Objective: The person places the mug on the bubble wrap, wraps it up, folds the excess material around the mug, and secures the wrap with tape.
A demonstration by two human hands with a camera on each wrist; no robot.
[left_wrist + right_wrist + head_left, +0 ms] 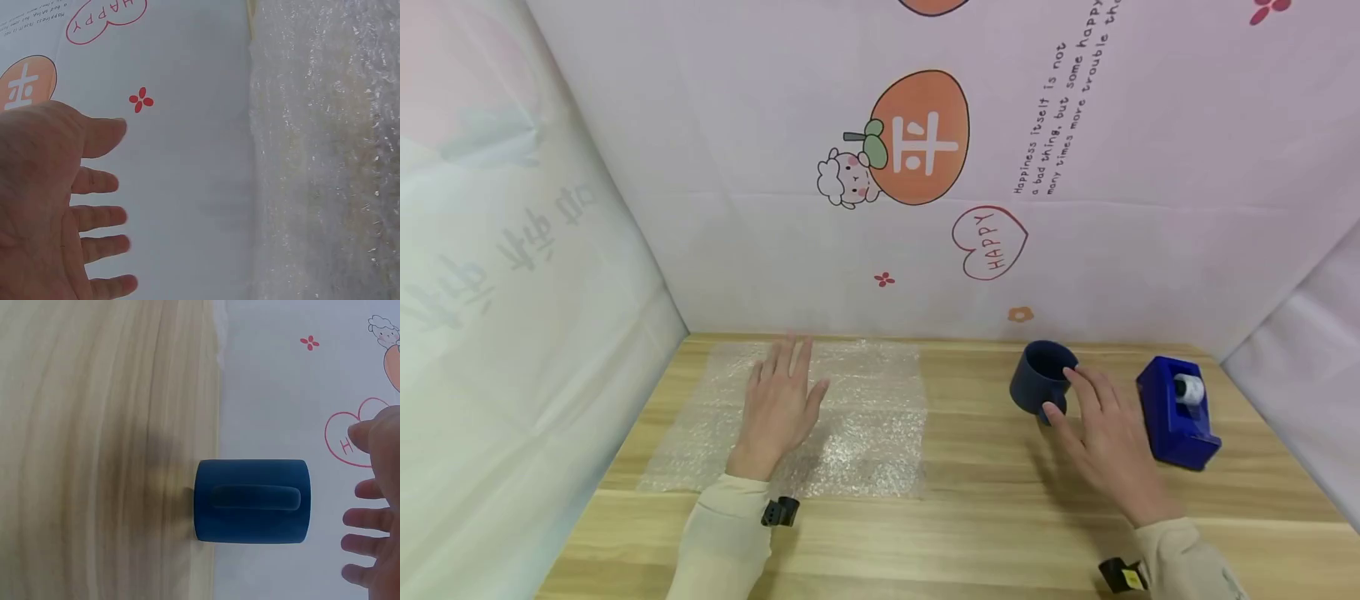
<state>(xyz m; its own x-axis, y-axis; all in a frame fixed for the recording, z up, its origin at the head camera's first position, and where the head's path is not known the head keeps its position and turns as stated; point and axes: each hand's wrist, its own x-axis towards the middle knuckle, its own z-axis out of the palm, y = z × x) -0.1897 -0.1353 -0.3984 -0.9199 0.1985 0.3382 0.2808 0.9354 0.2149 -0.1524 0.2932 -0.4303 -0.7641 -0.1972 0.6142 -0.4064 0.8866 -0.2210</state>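
A sheet of bubble wrap lies flat on the left part of the table. Over it hovers my left hand, fingers straight and spread, holding nothing; the left wrist view shows the hand apart from the wrap. Toward the back right a dark blue mug stands upright, its handle facing me. My right hand is beside and above the mug with fingers loosely extended. In the right wrist view a gap separates that hand from the mug.
Right of my right hand stands a blue tape dispenser with a roll of tape. A printed white backdrop rises behind the wooden table, and white sheets close off both sides.
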